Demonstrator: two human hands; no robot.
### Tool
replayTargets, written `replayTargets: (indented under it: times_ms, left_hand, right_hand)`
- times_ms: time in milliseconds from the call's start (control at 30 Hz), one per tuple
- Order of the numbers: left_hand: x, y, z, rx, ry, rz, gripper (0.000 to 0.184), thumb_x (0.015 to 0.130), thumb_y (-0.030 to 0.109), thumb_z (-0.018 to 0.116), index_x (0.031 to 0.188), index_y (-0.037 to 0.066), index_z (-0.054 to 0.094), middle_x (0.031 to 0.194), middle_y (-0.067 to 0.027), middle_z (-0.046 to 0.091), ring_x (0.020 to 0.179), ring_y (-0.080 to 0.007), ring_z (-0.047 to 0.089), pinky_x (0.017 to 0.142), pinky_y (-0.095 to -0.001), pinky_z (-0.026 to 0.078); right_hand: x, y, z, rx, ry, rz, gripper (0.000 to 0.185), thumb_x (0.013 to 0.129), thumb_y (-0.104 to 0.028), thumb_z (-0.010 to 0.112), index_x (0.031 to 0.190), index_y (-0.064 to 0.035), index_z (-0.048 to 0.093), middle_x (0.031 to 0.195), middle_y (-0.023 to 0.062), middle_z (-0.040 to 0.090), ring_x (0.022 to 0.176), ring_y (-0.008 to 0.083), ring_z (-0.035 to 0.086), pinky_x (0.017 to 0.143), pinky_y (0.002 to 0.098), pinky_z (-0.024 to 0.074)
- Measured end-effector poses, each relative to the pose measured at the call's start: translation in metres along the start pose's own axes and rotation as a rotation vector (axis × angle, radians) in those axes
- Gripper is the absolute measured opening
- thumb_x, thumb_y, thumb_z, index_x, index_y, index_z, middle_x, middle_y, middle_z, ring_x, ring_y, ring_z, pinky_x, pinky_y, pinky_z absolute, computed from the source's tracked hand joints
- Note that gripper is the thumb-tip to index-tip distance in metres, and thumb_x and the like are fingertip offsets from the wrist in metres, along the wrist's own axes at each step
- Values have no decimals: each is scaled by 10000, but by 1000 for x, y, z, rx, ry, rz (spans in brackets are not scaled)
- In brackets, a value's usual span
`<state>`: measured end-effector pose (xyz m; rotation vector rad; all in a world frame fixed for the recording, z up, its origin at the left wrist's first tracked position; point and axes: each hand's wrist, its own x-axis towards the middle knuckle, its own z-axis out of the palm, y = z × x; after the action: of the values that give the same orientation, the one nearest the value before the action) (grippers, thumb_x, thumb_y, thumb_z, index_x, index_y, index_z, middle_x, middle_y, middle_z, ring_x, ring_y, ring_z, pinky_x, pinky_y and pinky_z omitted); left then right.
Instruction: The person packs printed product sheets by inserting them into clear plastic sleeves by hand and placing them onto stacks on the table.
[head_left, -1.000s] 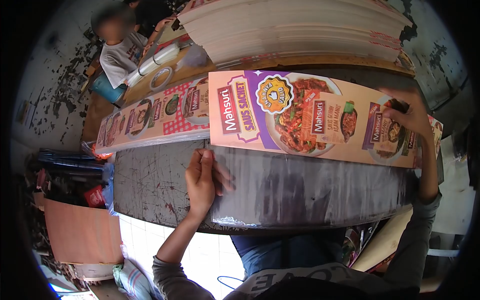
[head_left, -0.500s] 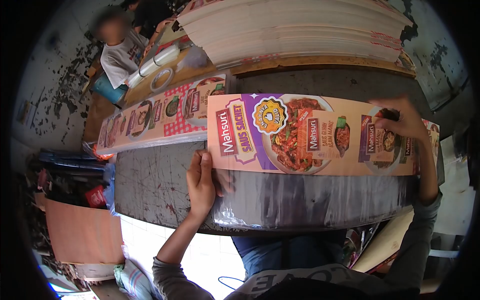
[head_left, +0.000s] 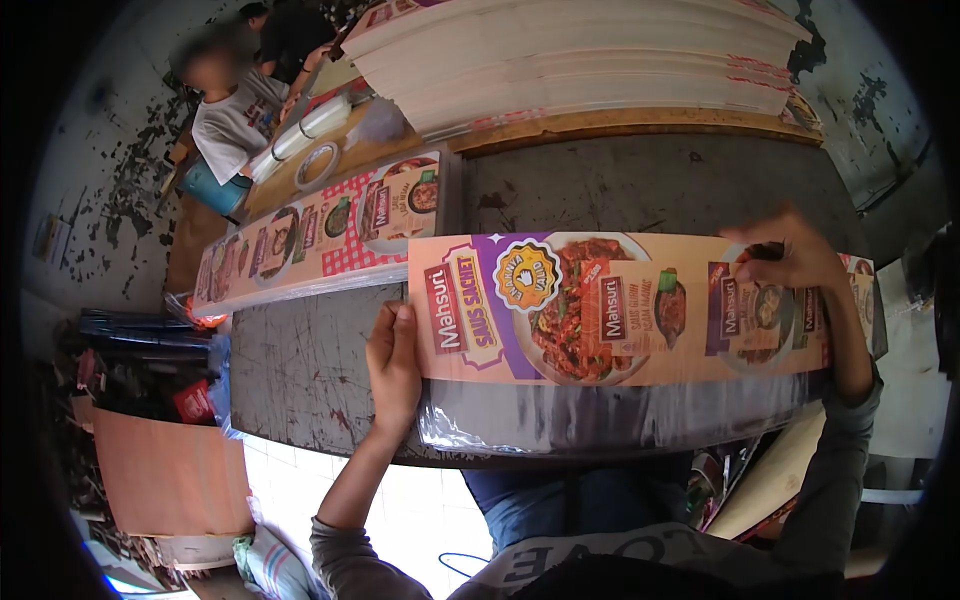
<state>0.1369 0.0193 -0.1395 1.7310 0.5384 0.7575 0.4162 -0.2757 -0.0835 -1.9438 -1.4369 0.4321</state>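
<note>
A long printed card [head_left: 480,365] with food pictures lies over a clear plastic sleeve [head_left: 600,415] on the dark tabletop. The sleeve's lower part shows below the card. My left hand [head_left: 393,365] is at the card's left edge, closed at the sleeve's border, its inner fingers partly hidden. My right hand [head_left: 795,255] grips the card's upper edge near its right end, thumb on the printed face. Left of the card lies a stack of similar printed cards in plastic [head_left: 330,235].
Tall stacks of paper sheets [head_left: 590,65] stand at the back on a wooden board. At the upper left are a tape roll [head_left: 317,166], rolled plastic [head_left: 300,137], a blue bucket [head_left: 215,188] and a seated person [head_left: 235,120], with another person [head_left: 295,40] behind.
The printed card has come down toward my body, covering more of the sleeve, with my right hand moving down along with it. My left hand has stayed near the sleeve's left edge.
</note>
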Motion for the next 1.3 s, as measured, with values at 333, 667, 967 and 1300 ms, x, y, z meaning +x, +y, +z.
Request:
replayTargets:
  times_ms: [333, 667, 967, 1300]
  left_hand:
    - [-1, -2, -1, -28, -17, -28, 201, 946, 187, 374, 898, 15, 466, 697, 19, 509, 605, -6, 410, 543, -150, 346]
    - [1, 11, -4, 126, -105, 74, 344, 866, 173, 541, 1140, 30, 391, 692, -95, 623, 558, -60, 552, 488, -183, 397]
    - [-9, 32, -12, 905, -28, 217, 389, 780, 177, 639, 1106, 34, 484, 775, -127, 621, 591, -194, 615, 517, -282, 480]
    - [-3, 37, -11, 899, -355, 505, 573, 642, 311, 732, 1097, 37, 517, 1126, -141, 509, 1030, -291, 509, 847, -403, 406]
  right_hand:
    - [-2, -1, 1, -92, -98, -109, 497, 560, -209, 809, 971, 4, 629, 799, 140, 656, 695, 166, 653, 593, 235, 472]
    - [1, -14, 1, -195, -261, -91, 578, 558, -336, 772, 1062, -105, 612, 780, 106, 649, 621, 219, 612, 586, 291, 452]
    - [-90, -11, 4, -511, 192, 19, 746, 535, -447, 752, 1164, -110, 532, 1126, 163, 415, 1053, 313, 437, 828, 386, 378]
    - [-135, 38, 10, -520, 445, 242, 823, 563, -580, 671, 1131, -14, 485, 1128, 165, 372, 1028, 325, 403, 877, 392, 333]
